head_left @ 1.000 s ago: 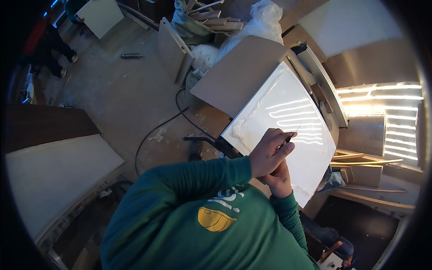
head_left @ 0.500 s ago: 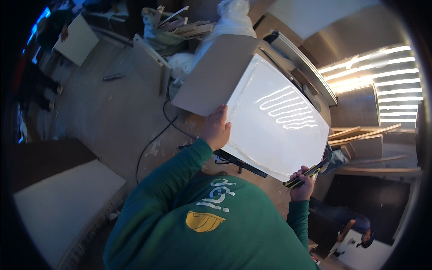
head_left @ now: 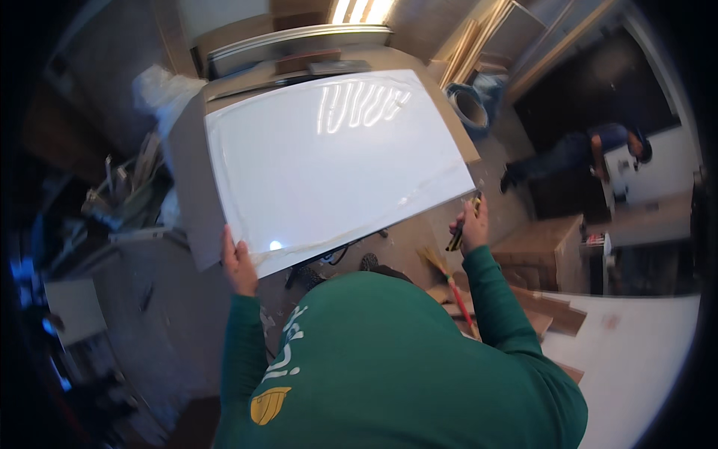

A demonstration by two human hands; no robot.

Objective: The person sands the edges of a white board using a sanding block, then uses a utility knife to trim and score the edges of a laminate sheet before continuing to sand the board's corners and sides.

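A large white glossy panel (head_left: 336,165), with a clear film along its edges, lies on a brown cardboard-coloured sheet in front of me. My left hand (head_left: 240,263) grips the panel's near left corner, fingers along the left edge. Near the panel's right corner is my right hand (head_left: 473,226), closed around a black and yellow utility knife (head_left: 455,238). Its blade end is too blurred to make out.
Behind the panel lies a long metal-edged piece (head_left: 299,41). Scrap wood in a sack (head_left: 123,187) and plastic wrap (head_left: 161,90) stand left. To the right are a cardboard box (head_left: 535,251), a red-handled broom (head_left: 460,299), a white board (head_left: 628,344) and another person (head_left: 572,153).
My view has turned to the right, so the panel now lies more squarely before me. My left hand has gone to its near left corner; the knife stays in my right hand.
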